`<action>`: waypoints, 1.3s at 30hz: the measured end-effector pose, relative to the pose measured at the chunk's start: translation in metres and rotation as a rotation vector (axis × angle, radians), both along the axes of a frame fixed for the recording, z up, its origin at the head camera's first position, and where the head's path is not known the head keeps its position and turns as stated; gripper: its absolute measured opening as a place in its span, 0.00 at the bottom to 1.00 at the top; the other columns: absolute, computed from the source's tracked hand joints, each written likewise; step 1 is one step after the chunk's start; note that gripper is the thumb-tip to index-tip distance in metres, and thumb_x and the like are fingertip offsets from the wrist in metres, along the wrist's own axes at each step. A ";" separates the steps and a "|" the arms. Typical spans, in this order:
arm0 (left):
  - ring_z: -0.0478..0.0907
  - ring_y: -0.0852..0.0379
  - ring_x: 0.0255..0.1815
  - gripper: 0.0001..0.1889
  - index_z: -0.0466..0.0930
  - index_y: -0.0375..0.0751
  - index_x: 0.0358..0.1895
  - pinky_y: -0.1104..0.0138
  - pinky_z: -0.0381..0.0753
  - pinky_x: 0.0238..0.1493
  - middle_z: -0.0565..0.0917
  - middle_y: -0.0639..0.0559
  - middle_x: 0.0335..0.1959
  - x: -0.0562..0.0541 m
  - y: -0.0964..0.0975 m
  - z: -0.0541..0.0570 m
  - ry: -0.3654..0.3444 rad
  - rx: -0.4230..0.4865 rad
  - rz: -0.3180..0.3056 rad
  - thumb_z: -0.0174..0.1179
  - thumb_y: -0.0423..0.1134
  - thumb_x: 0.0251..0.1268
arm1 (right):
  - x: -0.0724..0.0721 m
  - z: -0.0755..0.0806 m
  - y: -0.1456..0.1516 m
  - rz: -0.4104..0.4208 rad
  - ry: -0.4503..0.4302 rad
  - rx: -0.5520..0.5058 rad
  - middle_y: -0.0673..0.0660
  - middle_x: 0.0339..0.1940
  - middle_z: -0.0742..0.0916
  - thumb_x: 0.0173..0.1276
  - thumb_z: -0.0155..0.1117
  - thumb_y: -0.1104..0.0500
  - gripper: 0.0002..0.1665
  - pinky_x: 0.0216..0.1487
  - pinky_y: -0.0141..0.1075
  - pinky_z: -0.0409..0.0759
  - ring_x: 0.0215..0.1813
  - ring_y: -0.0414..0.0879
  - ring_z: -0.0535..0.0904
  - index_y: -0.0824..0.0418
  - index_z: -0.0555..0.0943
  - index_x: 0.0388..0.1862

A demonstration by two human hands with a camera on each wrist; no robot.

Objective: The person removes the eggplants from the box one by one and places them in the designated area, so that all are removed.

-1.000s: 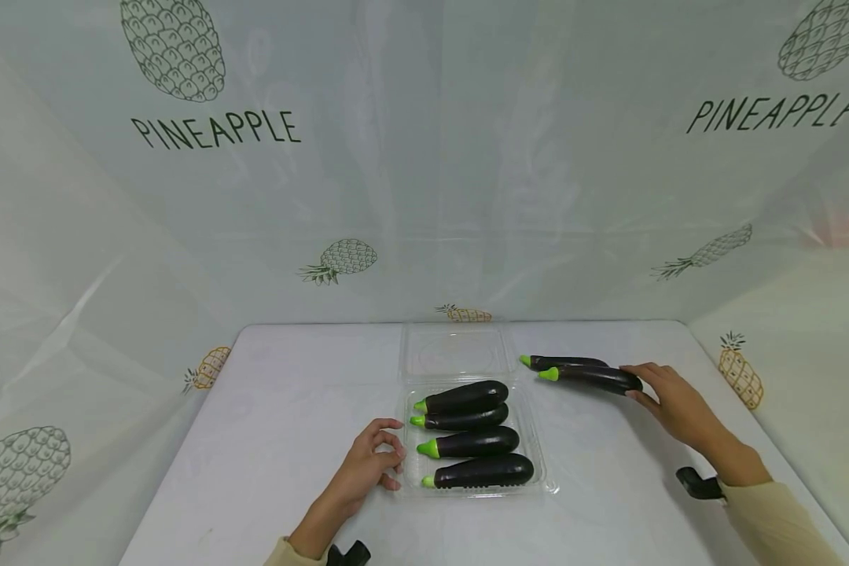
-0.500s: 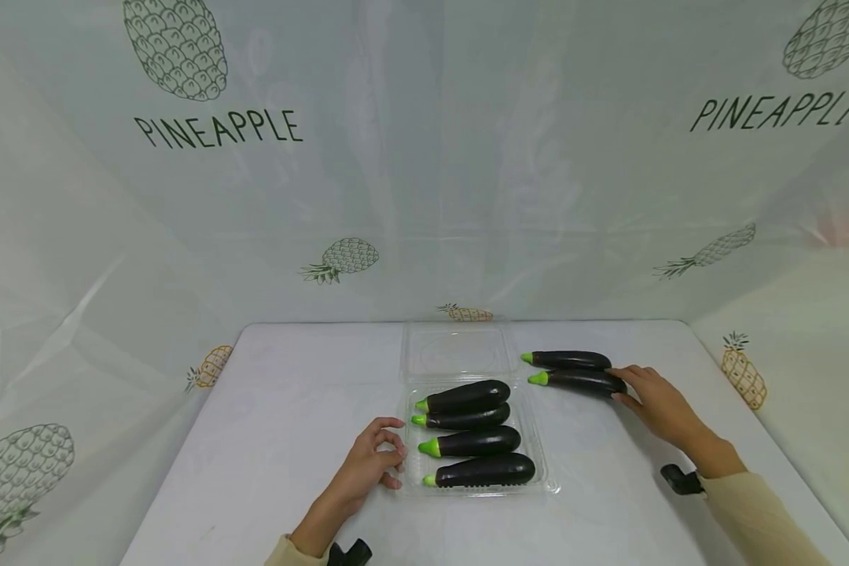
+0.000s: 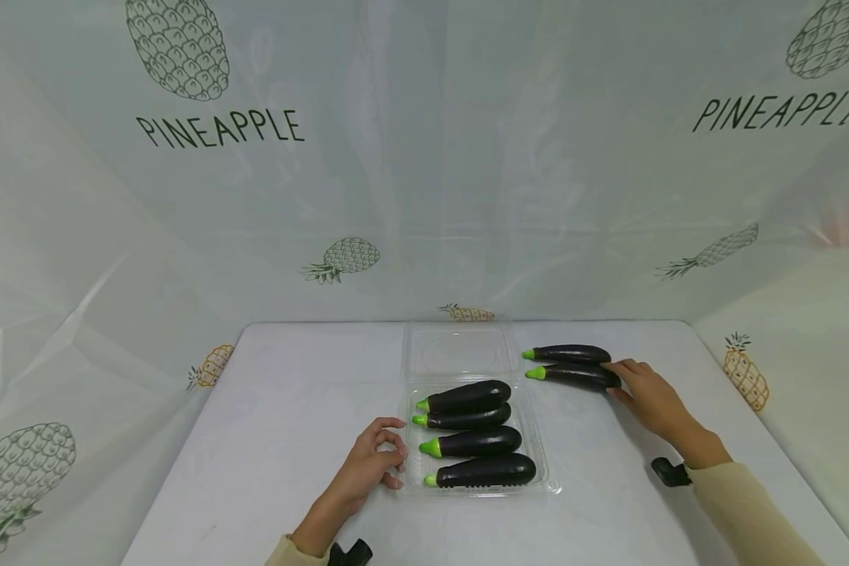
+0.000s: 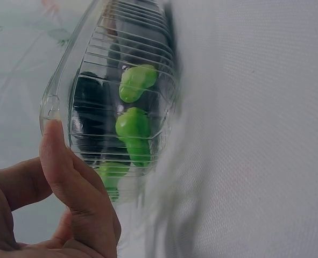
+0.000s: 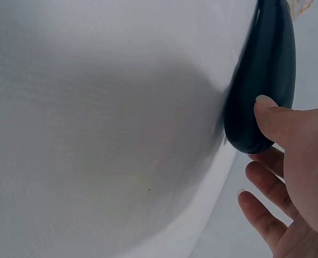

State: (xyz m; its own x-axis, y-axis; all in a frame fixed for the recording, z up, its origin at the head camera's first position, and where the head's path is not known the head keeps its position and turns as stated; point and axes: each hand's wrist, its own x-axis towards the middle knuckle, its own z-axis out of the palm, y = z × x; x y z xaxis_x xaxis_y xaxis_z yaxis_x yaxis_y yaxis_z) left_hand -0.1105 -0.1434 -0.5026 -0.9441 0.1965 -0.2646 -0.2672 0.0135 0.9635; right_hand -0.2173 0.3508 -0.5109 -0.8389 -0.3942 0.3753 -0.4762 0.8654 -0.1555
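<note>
Shifted toward nine o'clock, the eggplant (image 3: 578, 376) pinched by the right hand (image 3: 651, 399) lies at two o'clock from the clear box (image 3: 528, 420); the left hand (image 3: 363, 469), fingers relaxed, touches its rim (image 4: 53, 102).

The head camera looks forward and down over the table (image 3: 311, 409); close up, left wrist shares its tray (image 4: 62, 86), right its nearer eggplant (image 5: 261, 64).

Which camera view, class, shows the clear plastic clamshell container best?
The head view: the clamshell container shows from above, lid open, four eggplants inside. The left wrist view shows only part, its ribbed wall close up; the right wrist view, none.
</note>
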 end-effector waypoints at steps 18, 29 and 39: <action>0.77 0.56 0.32 0.27 0.65 0.30 0.70 0.69 0.83 0.21 0.74 0.49 0.41 0.000 0.000 -0.001 0.004 0.008 0.004 0.60 0.24 0.70 | 0.018 0.025 -0.026 0.066 0.100 -0.010 0.69 0.51 0.85 0.55 0.80 0.72 0.31 0.46 0.62 0.84 0.50 0.67 0.82 0.71 0.82 0.59; 0.77 0.55 0.32 0.27 0.65 0.30 0.70 0.69 0.83 0.21 0.74 0.49 0.41 0.001 0.000 0.000 0.004 0.008 0.004 0.60 0.24 0.69 | 0.032 0.058 -0.081 0.193 0.139 0.006 0.63 0.53 0.85 0.53 0.84 0.69 0.31 0.48 0.58 0.86 0.52 0.61 0.83 0.67 0.84 0.57; 0.76 0.55 0.32 0.28 0.65 0.29 0.70 0.69 0.83 0.22 0.74 0.49 0.41 0.000 -0.001 0.000 0.004 0.021 -0.002 0.60 0.24 0.69 | 0.041 0.072 -0.127 0.267 0.055 0.036 0.60 0.57 0.85 0.60 0.82 0.64 0.30 0.59 0.59 0.85 0.60 0.59 0.82 0.63 0.83 0.62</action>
State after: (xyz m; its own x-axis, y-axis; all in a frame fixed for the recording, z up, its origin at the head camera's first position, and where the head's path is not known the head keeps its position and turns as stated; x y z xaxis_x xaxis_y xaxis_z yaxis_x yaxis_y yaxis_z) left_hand -0.1101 -0.1445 -0.5025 -0.9448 0.2037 -0.2565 -0.2632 -0.0058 0.9647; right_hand -0.1765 0.2236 -0.4390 -0.6825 -0.6121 0.3994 -0.6948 0.7129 -0.0949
